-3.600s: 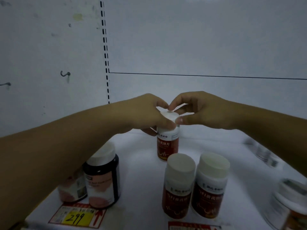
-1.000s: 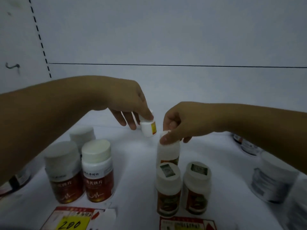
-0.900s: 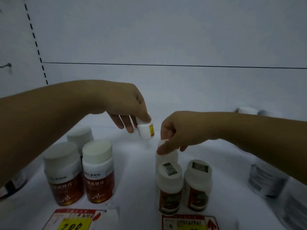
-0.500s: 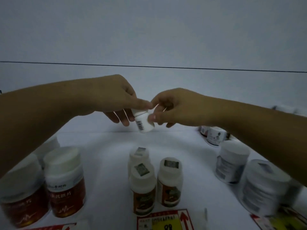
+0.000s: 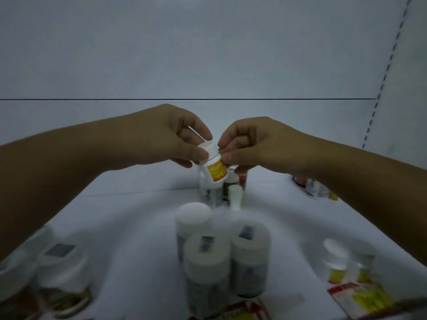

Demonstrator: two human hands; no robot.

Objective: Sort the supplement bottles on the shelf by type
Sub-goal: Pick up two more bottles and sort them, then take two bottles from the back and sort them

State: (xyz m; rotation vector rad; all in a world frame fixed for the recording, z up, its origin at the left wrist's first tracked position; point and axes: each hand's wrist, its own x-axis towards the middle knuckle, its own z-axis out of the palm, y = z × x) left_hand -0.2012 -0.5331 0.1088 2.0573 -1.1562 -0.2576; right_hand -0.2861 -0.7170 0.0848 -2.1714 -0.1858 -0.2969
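The small white plastic bottle with a yellow and red label (image 5: 213,166) is in the air above the middle of the white shelf (image 5: 111,218), tilted with its cap leaning left and towards me. I hold it with both hands. My left hand (image 5: 166,137) curls over the white cap, thumb on the near side and fingers on the far side. My right hand (image 5: 251,144) pinches the bottle's shoulder just under the cap between thumb and forefinger, its other fingers folded in.

Just below it stand a few blurred bottles at the back (image 5: 209,195). Nearer me is a tight group of three white-capped bottles (image 5: 208,257). Brown jars with white lids (image 5: 62,273) stand front left, and small yellow-labelled bottles (image 5: 336,262) front right, beside a red and yellow price tag (image 5: 360,299).
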